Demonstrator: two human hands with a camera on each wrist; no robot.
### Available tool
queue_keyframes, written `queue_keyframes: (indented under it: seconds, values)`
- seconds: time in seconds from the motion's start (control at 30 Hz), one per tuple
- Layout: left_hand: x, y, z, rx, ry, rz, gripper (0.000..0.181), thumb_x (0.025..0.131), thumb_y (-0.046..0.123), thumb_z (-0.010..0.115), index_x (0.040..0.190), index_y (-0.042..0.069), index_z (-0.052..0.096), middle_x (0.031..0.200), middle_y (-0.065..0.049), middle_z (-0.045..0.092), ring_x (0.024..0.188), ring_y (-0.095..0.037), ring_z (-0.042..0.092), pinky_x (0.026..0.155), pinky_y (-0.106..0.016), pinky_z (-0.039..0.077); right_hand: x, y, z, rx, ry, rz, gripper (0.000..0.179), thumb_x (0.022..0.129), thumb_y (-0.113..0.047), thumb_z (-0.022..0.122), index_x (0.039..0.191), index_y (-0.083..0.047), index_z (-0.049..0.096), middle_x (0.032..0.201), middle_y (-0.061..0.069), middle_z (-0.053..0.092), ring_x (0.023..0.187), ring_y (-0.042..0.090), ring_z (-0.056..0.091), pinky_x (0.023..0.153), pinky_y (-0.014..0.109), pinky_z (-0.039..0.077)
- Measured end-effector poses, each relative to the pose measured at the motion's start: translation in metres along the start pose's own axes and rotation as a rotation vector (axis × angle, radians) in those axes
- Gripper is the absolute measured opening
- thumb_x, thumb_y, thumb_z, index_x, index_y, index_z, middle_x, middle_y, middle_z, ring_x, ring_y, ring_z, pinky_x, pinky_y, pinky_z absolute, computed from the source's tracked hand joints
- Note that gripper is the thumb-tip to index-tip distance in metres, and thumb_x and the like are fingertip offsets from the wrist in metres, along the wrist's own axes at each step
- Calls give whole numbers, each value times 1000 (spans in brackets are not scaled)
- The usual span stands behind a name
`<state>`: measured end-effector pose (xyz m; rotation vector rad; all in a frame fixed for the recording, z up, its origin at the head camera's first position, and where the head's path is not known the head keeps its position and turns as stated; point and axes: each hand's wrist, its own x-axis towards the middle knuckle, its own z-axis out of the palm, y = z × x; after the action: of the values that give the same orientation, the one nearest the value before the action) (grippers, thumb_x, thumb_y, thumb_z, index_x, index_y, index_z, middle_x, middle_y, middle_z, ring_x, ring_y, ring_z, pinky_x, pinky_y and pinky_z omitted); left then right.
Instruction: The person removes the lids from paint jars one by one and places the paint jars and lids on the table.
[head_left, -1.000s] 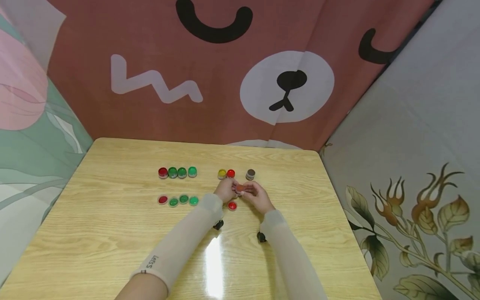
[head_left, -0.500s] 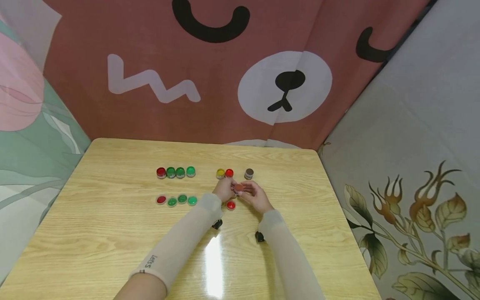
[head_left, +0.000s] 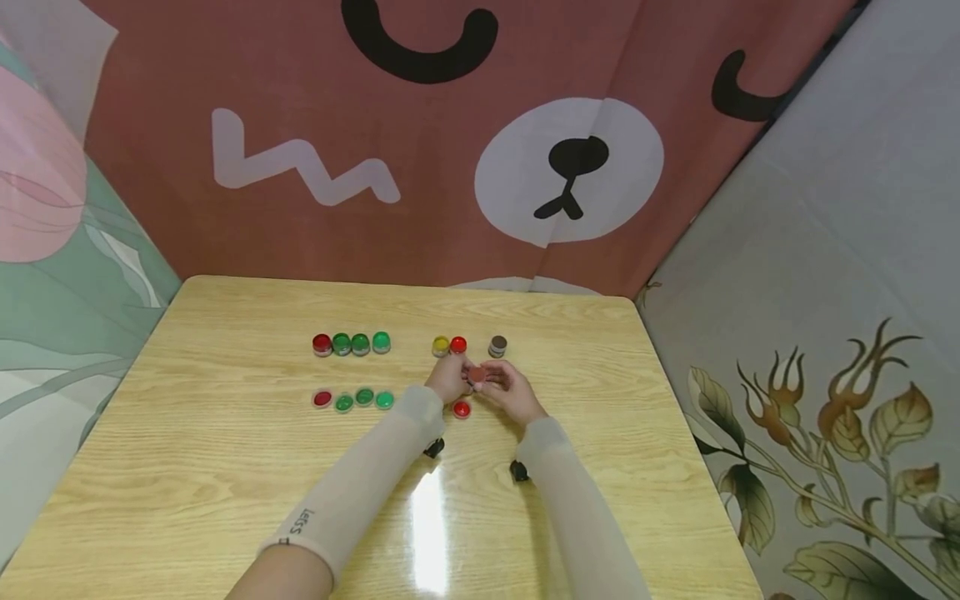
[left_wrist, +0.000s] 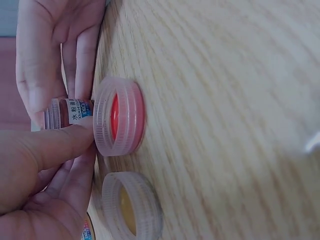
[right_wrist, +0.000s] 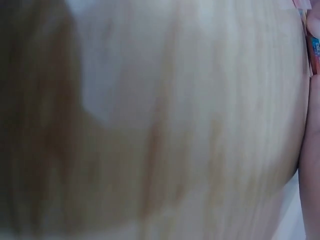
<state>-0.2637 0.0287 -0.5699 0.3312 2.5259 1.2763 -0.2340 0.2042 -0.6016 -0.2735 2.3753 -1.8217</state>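
Observation:
A small gouache paint jar (head_left: 477,375) with a brownish-red top is held between both hands just above the table. In the left wrist view, the left hand (left_wrist: 45,175) pinches the labelled body of this jar, thumb across its side. The right hand (head_left: 513,394) grips the ridged clear cap (left_wrist: 52,114) with thumb and fingers. A red-stained lid (head_left: 461,409) lies on the table close to the left hand. Beside it, a yellow-stained lid (left_wrist: 131,207) shows in the left wrist view; in the head view the left arm hides it. The right wrist view catches only an edge of the right hand (right_wrist: 311,130).
Behind the hands stand a yellow jar (head_left: 440,346), a red jar (head_left: 458,344) and a brown-topped jar (head_left: 497,347). Further left, a dark red jar (head_left: 322,345) and several green jars (head_left: 361,344) form a row. Their lids (head_left: 364,397) lie in front on the wooden table (head_left: 225,467).
The hands stay in nearly the same place around the jar, with only slight finger movement. The whole head view has shifted slightly; the jars and lids on the table have not moved.

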Motion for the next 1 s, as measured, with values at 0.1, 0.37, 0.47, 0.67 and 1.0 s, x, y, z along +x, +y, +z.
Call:
queue_keyframes:
  seconds: [0.1, 0.37, 0.47, 0.67, 1.0]
  values:
    - [-1, 0, 0, 6, 4, 10, 29, 83, -9, 78, 110, -4, 70, 99, -12, 70, 95, -23, 64, 88, -34, 56, 1, 2, 1, 14, 9, 1, 34, 95, -7, 70, 127, -3, 59, 124, 15, 63, 114, 29, 62, 101, 39, 53]
    - [-2, 4, 0, -5, 11, -15, 30, 81, -14, 76, 108, -5, 69, 96, -11, 69, 93, -21, 62, 87, -33, 56, -4, -10, -1, -8, -9, -5, 36, 102, -8, 60, 137, 3, 58, 133, 21, 61, 122, 33, 58, 104, 37, 49]
    - [-2, 4, 0, -17, 2, -20, 29, 81, -14, 76, 109, -5, 69, 98, -12, 71, 95, -22, 65, 88, -33, 57, -4, -10, 0, 9, 8, 17, 38, 101, -8, 62, 137, 4, 55, 130, 22, 61, 121, 33, 58, 105, 41, 48]
    - [-1, 1, 1, 0, 12, 20, 30, 79, -14, 77, 106, -6, 70, 97, -12, 71, 96, -24, 67, 89, -34, 57, 0, 3, 2, 28, 31, 11, 30, 99, -9, 66, 127, -3, 61, 125, 14, 64, 115, 28, 61, 101, 40, 53]
    - [1, 1, 1, 14, 4, -5, 31, 80, -14, 76, 109, -5, 69, 100, -12, 71, 96, -22, 64, 89, -34, 56, -11, -30, 0, -12, 5, -15, 33, 103, -4, 57, 134, 8, 58, 130, 24, 62, 121, 30, 59, 104, 35, 49]
